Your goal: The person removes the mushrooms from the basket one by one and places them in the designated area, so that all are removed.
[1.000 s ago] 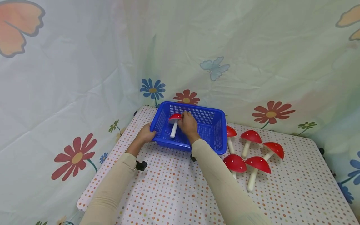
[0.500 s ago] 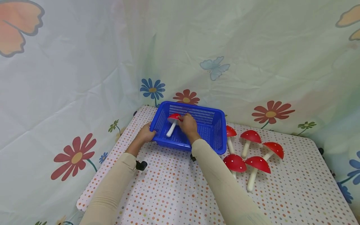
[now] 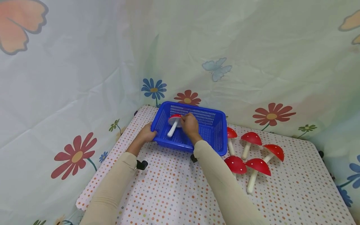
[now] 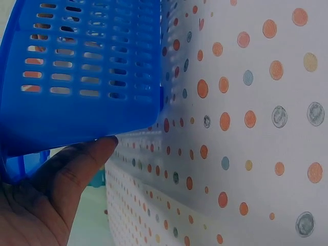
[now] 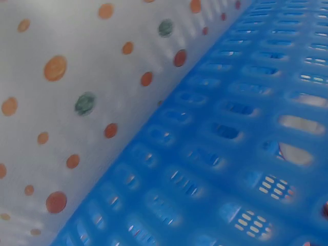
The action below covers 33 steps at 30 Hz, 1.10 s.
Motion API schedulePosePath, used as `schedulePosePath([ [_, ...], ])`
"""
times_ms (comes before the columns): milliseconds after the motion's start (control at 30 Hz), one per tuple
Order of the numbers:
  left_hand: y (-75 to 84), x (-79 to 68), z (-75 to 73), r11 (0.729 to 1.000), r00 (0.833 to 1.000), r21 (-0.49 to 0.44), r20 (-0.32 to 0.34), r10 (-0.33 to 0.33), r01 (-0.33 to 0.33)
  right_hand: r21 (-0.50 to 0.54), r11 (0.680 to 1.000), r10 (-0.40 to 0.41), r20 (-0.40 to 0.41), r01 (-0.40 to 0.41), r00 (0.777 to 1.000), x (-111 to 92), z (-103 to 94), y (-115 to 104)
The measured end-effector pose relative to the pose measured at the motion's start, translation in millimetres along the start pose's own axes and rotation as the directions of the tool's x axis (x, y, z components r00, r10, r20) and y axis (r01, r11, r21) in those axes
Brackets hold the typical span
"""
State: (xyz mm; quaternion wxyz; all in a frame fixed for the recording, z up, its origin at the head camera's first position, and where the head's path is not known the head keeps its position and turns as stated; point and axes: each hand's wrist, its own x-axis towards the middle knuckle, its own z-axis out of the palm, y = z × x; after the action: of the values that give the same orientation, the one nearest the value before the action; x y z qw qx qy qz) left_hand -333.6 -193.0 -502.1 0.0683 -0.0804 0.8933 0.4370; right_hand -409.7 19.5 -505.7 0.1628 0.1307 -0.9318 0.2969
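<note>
A blue perforated plastic basket [image 3: 209,134] stands at the back left of the table. My left hand [image 3: 146,133] grips its left end by the rim; in the left wrist view the thumb [image 4: 97,154] lies against the outer wall. Inside the basket my right hand [image 3: 190,125] pinches the red cap of a toy mushroom [image 3: 172,128]. The cap is toward the back, and the white stem slants down to the front left. The right wrist view is filled by the basket's slotted wall [image 5: 215,133] and hides the hand.
Several more toy mushrooms with white-dotted red caps [image 3: 251,138] lie on the table right of the basket. A dotted cloth [image 3: 168,187] covers the table. Fabric printed with flowers [image 3: 271,116] hangs close behind and to the left.
In the right hand the mushroom has tilted, its stem end swinging a little left and its pale underside turning more into view. The left hand and the basket stay in place.
</note>
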Motion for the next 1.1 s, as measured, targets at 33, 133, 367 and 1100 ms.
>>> schedulePosePath([
  [33, 0.5, 0.2, -0.1, 1.000, 1.000, -0.001, 0.000, 0.000, 0.000, 0.033, 0.999, 0.012, -0.013, -0.011, 1.000, -0.1, -0.9, -0.3],
  [133, 1.4, 1.1, 0.4, 1.000, 1.000, -0.006, -0.001, -0.003, 0.003, 0.150, 0.987, 0.072, -0.041, -0.065, 0.997, -0.9, -4.2, -1.5],
  [367, -0.1, 3.0, 2.3, 1.000, 1.000, -0.028, -0.003, -0.007, 0.007, 0.316, 0.943, 0.148, -0.103, -0.108, 0.984, -8.1, -18.4, -2.7],
  [1100, -2.8, 0.2, 0.0, 0.998, 1.000, -0.052, 0.016, 0.023, -0.022, 0.347, 0.936, 0.011, -0.220, 0.067, 0.976, -40.8, -107.5, 3.6],
])
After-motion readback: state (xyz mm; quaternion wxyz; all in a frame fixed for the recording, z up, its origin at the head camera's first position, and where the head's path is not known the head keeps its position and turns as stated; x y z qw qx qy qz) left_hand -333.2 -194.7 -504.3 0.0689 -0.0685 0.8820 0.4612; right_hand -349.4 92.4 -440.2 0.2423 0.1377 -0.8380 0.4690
